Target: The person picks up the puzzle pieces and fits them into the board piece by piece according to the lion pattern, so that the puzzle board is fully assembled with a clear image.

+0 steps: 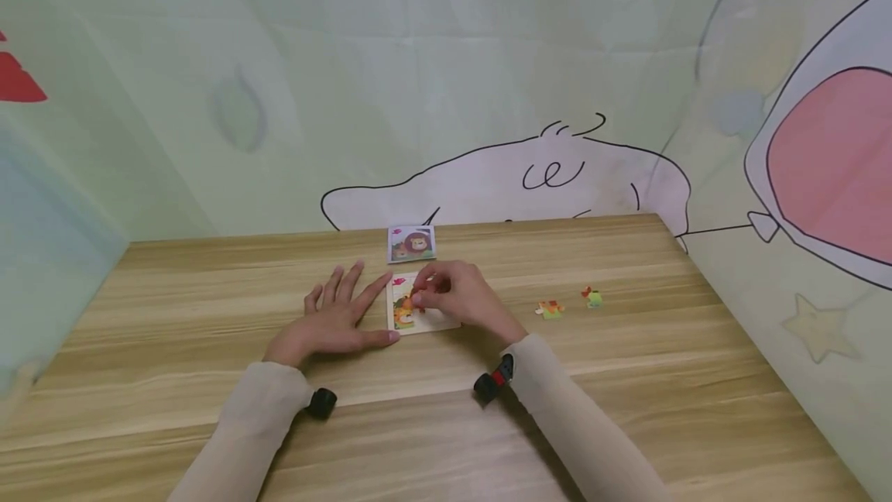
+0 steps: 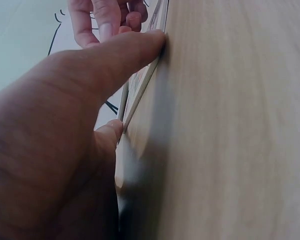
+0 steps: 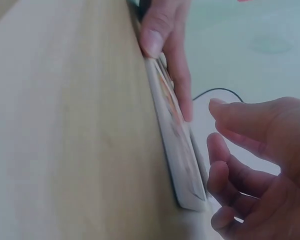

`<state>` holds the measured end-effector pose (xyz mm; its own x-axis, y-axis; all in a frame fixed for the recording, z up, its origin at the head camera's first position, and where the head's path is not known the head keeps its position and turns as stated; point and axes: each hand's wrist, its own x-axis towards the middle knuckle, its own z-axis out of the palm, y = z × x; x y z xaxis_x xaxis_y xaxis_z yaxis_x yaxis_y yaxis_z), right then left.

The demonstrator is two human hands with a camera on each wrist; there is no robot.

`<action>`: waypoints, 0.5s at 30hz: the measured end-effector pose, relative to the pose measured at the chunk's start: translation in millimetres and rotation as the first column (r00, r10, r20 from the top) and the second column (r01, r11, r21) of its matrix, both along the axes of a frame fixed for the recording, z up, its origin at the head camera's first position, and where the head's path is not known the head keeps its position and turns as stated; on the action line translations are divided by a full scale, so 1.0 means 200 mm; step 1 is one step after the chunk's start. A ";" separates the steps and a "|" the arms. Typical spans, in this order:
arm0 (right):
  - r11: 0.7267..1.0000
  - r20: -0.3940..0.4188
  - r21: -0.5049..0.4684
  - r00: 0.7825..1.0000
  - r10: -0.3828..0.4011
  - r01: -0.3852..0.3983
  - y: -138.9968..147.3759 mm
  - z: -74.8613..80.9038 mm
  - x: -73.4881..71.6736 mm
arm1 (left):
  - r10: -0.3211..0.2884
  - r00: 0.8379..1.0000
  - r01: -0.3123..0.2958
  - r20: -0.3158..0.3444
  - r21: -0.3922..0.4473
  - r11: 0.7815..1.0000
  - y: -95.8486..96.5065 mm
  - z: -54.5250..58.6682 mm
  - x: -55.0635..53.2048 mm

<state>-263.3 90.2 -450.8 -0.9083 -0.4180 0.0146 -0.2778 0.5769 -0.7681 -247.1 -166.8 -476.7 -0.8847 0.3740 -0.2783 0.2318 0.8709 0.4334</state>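
Observation:
A small wooden puzzle board (image 1: 439,321) lies on the table, with orange picture pieces (image 1: 403,314) filling its left part. My left hand (image 1: 334,324) lies spread at its left side, index fingertip by the top corner and thumb (image 2: 150,42) at the bottom corner. My right hand (image 1: 456,293) is over the middle of the board, thumb and fingertips bent together above the orange and red picture. In the right wrist view its curled fingers (image 3: 218,175) appear above the board; I cannot tell whether they pinch a puzzle piece.
A square picture card (image 1: 411,245) with a lion lies just behind the board, close to the table's back edge. Two loose puzzle pieces, one orange (image 1: 550,309) and one green and red (image 1: 592,297), lie to the right. A printed cloth (image 1: 279,99) hangs behind the table.

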 end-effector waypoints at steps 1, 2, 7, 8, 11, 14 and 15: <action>1.000 0.002 -0.001 1.000 -0.006 0.006 0.01 0.00 0.00 | 0.000 1.000 0.000 0.001 -0.001 1.000 0.00 -0.01 0.00; 1.000 0.001 0.000 1.000 -0.010 0.010 0.02 0.01 0.00 | -0.001 1.000 0.001 0.000 0.000 1.000 0.00 -0.01 0.00; 1.000 -0.011 -0.006 1.000 -0.026 0.026 0.08 0.03 0.00 | -0.002 1.000 0.002 -0.002 0.000 1.000 0.00 -0.01 0.00; 1.000 -0.011 -0.011 1.000 -0.029 0.029 0.09 0.03 0.00 | -0.003 1.000 0.003 -0.003 -0.001 1.000 0.00 -0.01 0.00; 0.999 -0.005 -0.018 0.999 -0.048 0.048 0.14 0.04 0.01 | -0.003 1.000 0.003 -0.006 -0.001 1.000 0.00 -0.02 -0.01; 0.997 0.009 -0.009 0.997 -0.073 0.073 0.21 0.04 0.02 | -0.004 1.000 0.004 -0.009 0.005 1.000 -0.01 -0.02 -0.01; 0.997 0.012 -0.004 0.997 -0.082 0.082 0.23 0.04 0.02 | -0.005 1.000 0.005 -0.009 0.004 1.000 -0.01 -0.02 -0.01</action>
<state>-259.5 136.5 -443.6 -0.9395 -0.3424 0.0054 -0.2209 0.5938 -0.7737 -249.4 -168.4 -480.9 -0.8854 0.3793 -0.2686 0.2401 0.8681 0.4346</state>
